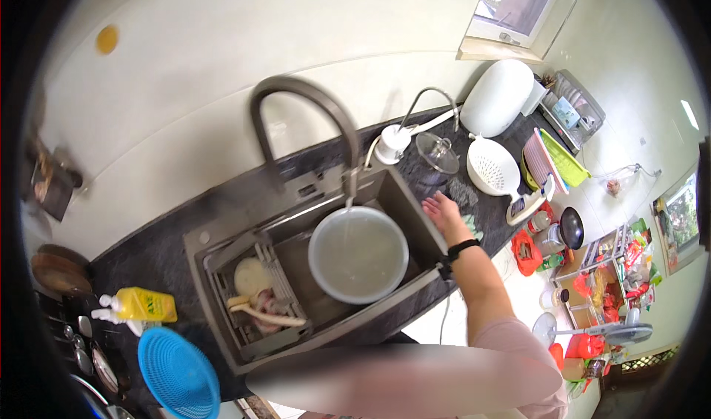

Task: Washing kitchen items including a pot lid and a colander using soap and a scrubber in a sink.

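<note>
My right hand (441, 211), a dark band at its wrist, hovers over the sink's right edge with fingers apart and nothing in it. Beyond its fingertips lies a glass lid (437, 153). A green cloth (473, 226) is beside the wrist. My left hand is out of view. In the steel sink (225, 341) stands a round, light grey basin (401, 252) of cloudy water, under a thin stream from the arched faucet (347, 141). The rack (286, 302) at the sink's left holds a brush (278, 318) and a pale round thing (253, 276).
A blue plastic basket (178, 372) and a yellow pump bottle (147, 304) stand left of the sink. On the right are a white colander (492, 166), a white appliance (497, 98), stacked baskets (547, 161) and a dish rack (575, 111). A fan (627, 333) stands beyond.
</note>
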`<move>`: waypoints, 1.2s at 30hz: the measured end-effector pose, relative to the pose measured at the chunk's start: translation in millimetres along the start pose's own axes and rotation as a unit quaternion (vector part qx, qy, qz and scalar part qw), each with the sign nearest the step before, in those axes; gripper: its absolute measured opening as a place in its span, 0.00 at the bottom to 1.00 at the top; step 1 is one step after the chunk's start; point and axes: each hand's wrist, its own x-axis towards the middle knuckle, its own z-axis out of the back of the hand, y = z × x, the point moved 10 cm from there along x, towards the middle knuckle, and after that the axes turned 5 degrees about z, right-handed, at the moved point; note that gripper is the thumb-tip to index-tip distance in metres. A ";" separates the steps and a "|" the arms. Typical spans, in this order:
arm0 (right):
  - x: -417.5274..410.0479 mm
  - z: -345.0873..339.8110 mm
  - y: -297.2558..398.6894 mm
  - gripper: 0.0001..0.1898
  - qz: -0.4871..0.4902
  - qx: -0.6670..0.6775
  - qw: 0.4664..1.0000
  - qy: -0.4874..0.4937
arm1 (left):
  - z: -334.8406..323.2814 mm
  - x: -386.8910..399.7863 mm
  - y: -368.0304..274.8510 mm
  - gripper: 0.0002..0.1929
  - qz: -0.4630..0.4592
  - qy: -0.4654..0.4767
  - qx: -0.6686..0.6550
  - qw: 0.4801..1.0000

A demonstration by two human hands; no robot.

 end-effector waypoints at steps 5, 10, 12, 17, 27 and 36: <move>118.6 -6.5 10.0 0.28 -0.014 0.243 0.967 -0.078 | -36.1 -62.8 103.8 0.21 -0.130 -0.029 0.335 0.933; 165.6 17.0 34.8 0.11 0.047 0.304 0.952 0.012 | -143.1 -43.9 368.0 0.16 -0.097 -0.095 0.521 0.843; 134.0 9.3 36.8 0.08 0.025 0.262 0.964 0.043 | -177.3 -29.8 490.9 0.13 -0.011 -0.042 0.577 0.815; -7.7 22.2 11.2 0.06 -0.037 0.142 0.962 0.231 | -158.5 24.4 684.6 0.15 0.193 0.036 0.589 0.784; -129.0 -25.2 -15.4 0.23 0.177 -0.500 0.749 0.397 | -73.7 52.8 706.0 0.12 0.349 -0.009 0.284 0.893; -54.5 67.9 39.5 0.12 0.379 -0.598 0.695 0.130 | -110.4 76.5 659.1 0.07 0.122 -0.028 0.421 0.898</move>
